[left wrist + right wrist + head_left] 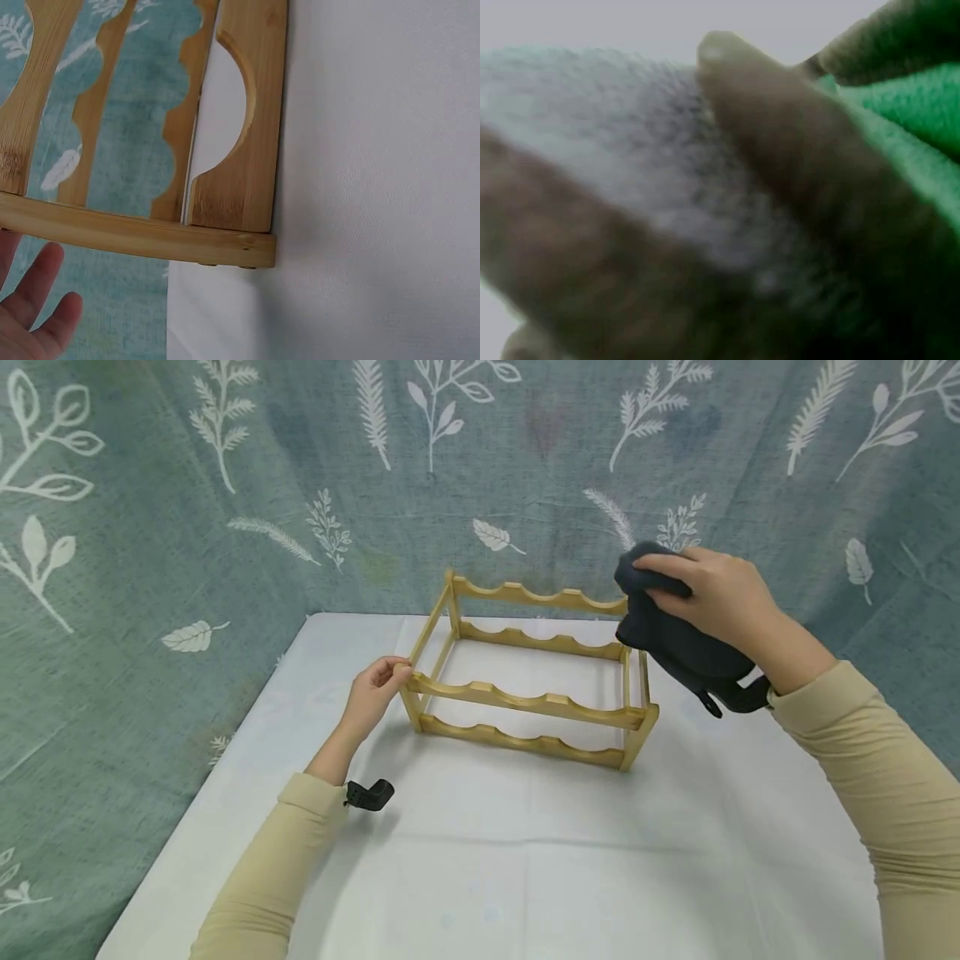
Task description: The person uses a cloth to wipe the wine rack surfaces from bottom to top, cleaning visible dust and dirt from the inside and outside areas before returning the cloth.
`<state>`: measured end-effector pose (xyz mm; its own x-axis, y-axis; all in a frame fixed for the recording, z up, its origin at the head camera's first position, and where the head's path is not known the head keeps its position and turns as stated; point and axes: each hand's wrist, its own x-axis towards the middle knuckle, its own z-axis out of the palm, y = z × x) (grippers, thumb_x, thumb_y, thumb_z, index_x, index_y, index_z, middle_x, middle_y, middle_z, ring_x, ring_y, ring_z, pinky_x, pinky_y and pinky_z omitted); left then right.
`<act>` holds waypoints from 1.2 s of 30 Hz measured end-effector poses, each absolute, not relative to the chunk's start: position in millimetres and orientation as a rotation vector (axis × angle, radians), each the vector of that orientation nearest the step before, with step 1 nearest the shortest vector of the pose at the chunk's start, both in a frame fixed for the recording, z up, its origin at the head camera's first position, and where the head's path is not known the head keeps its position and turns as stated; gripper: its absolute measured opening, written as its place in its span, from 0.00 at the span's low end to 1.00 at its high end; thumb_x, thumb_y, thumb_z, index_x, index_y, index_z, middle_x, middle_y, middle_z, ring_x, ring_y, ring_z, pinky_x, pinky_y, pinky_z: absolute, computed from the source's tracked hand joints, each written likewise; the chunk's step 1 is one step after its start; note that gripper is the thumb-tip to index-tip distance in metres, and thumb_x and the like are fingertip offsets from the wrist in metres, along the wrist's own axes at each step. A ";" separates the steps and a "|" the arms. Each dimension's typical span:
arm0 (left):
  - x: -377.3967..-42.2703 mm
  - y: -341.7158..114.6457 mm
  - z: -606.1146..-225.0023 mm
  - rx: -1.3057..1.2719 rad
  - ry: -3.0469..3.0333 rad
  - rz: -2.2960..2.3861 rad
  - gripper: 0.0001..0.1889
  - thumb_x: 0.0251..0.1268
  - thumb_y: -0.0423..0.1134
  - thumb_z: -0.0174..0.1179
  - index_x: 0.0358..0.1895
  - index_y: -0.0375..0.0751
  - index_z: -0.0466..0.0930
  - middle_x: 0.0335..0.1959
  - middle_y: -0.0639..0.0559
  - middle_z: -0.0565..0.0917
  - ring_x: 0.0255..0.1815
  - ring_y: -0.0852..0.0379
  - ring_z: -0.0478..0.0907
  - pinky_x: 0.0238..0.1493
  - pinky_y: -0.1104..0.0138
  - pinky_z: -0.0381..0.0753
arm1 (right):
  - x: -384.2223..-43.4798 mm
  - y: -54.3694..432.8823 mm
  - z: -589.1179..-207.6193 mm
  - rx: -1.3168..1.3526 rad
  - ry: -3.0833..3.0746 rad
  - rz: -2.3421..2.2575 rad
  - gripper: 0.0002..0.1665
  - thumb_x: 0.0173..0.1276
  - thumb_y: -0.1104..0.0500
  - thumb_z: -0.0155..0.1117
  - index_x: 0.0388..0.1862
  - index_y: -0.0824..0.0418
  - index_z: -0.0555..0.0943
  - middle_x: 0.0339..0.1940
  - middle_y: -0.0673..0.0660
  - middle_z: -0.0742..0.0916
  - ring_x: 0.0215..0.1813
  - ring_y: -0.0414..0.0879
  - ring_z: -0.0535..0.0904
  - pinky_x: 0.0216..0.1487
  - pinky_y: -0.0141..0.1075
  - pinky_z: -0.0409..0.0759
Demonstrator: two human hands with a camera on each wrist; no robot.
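In the head view, a wooden rack (487,692) with 4 scalloped rails is seen standing on the worktop (525,860), near the curtain (450,510). Of the 2 hands, the left hand (375,689) is closed lightly, its front left top corner pinched between thumb and fingers. By the right hand (716,585), a dark cloth (656,627) is gripped in a bunch, and the rack's far right corner is hidden by it. The cloth's hanging part could be snagged on that end, and the rack dragged or tipped if only 1 corner is steadied.

In the left wrist view, 2 fingertips are seen clear of the wood, so the hold could be lost, or the rack swivelled, under a sideways push.

In the right wrist view, the cloth is blurred between spread fingers; grip firmness cannot be told. If loosely held, it could be dropped.
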<state>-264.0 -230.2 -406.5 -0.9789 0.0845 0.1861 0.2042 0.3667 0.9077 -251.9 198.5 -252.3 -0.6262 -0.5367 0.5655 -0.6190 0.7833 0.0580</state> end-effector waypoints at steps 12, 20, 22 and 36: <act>-236.0 -219.3 -399.3 -0.393 -2.485 -1.536 0.11 0.63 0.38 0.57 0.40 0.31 0.77 0.61 0.42 0.72 0.65 0.45 0.64 0.62 0.50 0.62 | -316.9 101.5 -282.5 1.027 -2.498 0.010 0.20 0.65 0.56 0.59 0.56 0.52 0.76 0.27 0.61 0.77 0.16 0.48 0.66 0.16 0.38 0.63; -211.5 -211.1 -386.7 -0.477 -2.470 -1.583 0.07 0.62 0.33 0.57 0.36 0.29 0.75 0.63 0.42 0.70 0.66 0.45 0.63 0.67 0.48 0.55 | -336.2 28.2 -340.9 1.261 -2.593 -0.202 0.19 0.69 0.55 0.55 0.59 0.50 0.73 0.37 0.63 0.81 0.17 0.47 0.70 0.19 0.36 0.69; -207.6 -210.9 -387.0 -0.485 -2.465 -1.575 0.06 0.61 0.32 0.58 0.35 0.30 0.75 0.62 0.42 0.70 0.66 0.45 0.64 0.67 0.48 0.54 | -338.6 12.7 -354.1 1.334 -2.588 -0.309 0.19 0.69 0.55 0.53 0.59 0.49 0.73 0.39 0.62 0.81 0.19 0.48 0.73 0.21 0.37 0.74; -196.9 -202.2 -395.8 -0.533 -2.296 -1.589 0.04 0.58 0.27 0.57 0.34 0.28 0.75 0.58 0.36 0.73 0.61 0.40 0.68 0.64 0.46 0.59 | -370.7 -25.6 -409.4 1.341 -2.745 -0.533 0.21 0.69 0.55 0.54 0.61 0.50 0.72 0.44 0.60 0.82 0.38 0.50 0.80 0.37 0.40 0.81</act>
<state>-196.9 -202.2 -395.8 -0.8869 0.1315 0.4429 0.4609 0.3198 0.8279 -370.7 -25.6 -409.4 -0.6255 -0.7720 -0.1130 -0.7582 0.5673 0.3214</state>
